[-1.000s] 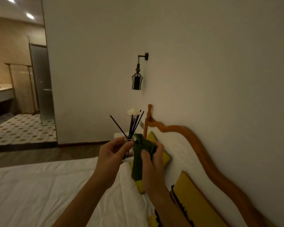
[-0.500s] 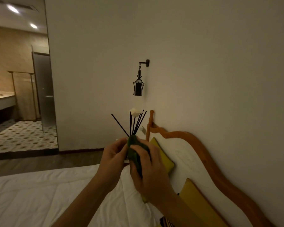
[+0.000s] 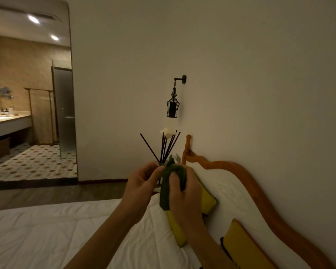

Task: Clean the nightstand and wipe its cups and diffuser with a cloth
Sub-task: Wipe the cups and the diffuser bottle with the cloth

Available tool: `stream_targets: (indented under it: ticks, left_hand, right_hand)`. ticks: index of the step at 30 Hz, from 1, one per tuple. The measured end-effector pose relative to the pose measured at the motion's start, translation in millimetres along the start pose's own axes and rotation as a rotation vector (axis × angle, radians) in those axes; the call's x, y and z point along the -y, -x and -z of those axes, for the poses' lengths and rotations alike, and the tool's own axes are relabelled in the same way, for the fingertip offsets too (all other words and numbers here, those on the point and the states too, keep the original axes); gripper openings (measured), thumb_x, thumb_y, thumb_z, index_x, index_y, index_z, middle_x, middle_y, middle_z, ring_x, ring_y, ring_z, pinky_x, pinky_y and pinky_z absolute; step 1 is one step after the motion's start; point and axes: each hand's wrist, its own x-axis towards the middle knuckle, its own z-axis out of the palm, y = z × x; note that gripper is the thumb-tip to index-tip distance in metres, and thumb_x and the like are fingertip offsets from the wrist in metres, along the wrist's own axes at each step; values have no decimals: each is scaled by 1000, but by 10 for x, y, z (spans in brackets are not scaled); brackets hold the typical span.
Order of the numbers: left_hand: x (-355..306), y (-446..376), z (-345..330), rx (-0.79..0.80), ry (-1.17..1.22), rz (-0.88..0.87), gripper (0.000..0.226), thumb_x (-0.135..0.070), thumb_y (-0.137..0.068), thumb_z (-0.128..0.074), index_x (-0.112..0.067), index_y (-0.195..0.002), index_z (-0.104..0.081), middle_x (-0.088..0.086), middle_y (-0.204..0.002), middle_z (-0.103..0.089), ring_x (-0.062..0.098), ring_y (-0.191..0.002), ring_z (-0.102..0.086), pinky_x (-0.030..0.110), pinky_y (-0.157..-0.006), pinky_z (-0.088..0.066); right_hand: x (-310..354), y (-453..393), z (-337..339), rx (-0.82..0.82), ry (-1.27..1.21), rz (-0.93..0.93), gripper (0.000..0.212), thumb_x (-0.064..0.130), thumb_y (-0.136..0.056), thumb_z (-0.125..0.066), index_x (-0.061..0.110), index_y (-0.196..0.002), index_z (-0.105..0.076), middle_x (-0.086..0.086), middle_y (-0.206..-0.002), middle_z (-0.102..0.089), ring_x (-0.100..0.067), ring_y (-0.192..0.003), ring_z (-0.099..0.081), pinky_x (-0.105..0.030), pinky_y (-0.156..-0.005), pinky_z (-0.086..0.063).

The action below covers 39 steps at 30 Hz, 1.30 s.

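Left hand (image 3: pixel 142 183) grips reed diffuser (image 3: pixel 164 150) near its neck, held up over white bed (image 3: pixel 47 235). Right hand (image 3: pixel 182 193) presses dark green cloth (image 3: pixel 169 183) around the bottle, which is mostly hidden. Dark reeds fan upward. Black wall lantern (image 3: pixel 172 105) above; orange headboard (image 3: pixel 246 177), yellow pillows (image 3: pixel 242 247) right.

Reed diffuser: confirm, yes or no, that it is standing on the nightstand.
No: the left hand holds the reed diffuser up over the bed while the right hand presses the green cloth against it.

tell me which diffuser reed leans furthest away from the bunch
The leftmost reed: it slants out to the left alone, while the other reeds stand clustered near the white flower.
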Motion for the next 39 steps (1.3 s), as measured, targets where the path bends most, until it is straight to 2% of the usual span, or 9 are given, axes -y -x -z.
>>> stream_targets:
  ticks: [2,9,14,18,23,27,31,35,39]
  left_hand:
    - [9,-22,46,1,-6,17,35,-35,-88,-57,-13,-112,-68,8,-104,-74,28,-99,-71,41,-83,-58]
    - [18,-50,21,57,21,103,31,-47,-92,-49,-27,-107,-68,5,-106,-71,23,-100,-71,36,-84,-58]
    - [-61,-40,-46,32,-188,31,73,-86,-60,-62,-28,-105,-64,0,-104,-69,16,-95,-70,23,-72,-59]
    - [-110,-40,7,46,-179,4,60,-63,-54,-82,-35,-105,-64,-9,-104,-71,6,-95,-70,19,-68,-58]
    - [-170,-53,86,112,-99,-24,56,-40,-52,-92,-41,-103,-68,-11,-105,-74,9,-97,-72,25,-71,-60]
    - [-225,-89,82,127,26,27,46,-39,-62,-84,-42,-105,-68,-9,-105,-73,14,-98,-72,30,-72,-60]
    - [-254,-100,-66,13,6,39,56,-72,-84,-48,-26,-113,-61,7,-115,-66,24,-106,-66,46,-89,-54]
    - [-243,-60,-224,-11,-38,-45,50,-70,-70,-55,-24,-83,-69,-8,-71,-68,5,-67,-66,17,-60,-52]
    - [-228,-76,-173,22,-56,-78,47,-66,-67,-58,-23,-81,-71,-9,-70,-70,3,-62,-66,14,-54,-50]
  right_hand:
    - [4,-33,-26,30,-43,-126,6,42,-95,-54,47,-96,-51,20,-93,-62,-2,-86,-66,-10,-65,-53]
    - [73,84,-58,6,200,186,21,48,-90,-52,45,-110,-47,18,-100,-55,9,-95,-55,-3,-76,-46]
    - [161,-14,43,34,-128,14,14,50,-82,-57,46,-95,-58,21,-87,-67,-1,-84,-66,-12,-66,-53]
    - [136,-128,129,221,-493,-367,23,58,-65,-63,58,-87,-69,20,-93,-73,-11,-91,-72,-30,-70,-61]
    - [160,-230,189,351,-637,-494,42,50,-66,-68,29,-102,-76,-11,-106,-75,-34,-104,-70,-50,-86,-59]
    - [240,-154,210,357,-470,-199,25,50,-74,-62,54,-99,-65,19,-102,-71,-9,-95,-71,-26,-70,-60]
    - [338,-7,131,181,-217,58,28,44,-79,-56,64,-100,-52,34,-94,-63,6,-87,-65,-7,-66,-51]
    - [300,29,107,22,-196,30,11,40,-81,-53,45,-91,-54,24,-86,-62,-3,-79,-63,-12,-64,-52]
    - [309,-6,132,37,-294,-135,11,31,-82,-55,31,-93,-57,12,-86,-64,-11,-80,-66,-25,-64,-59]
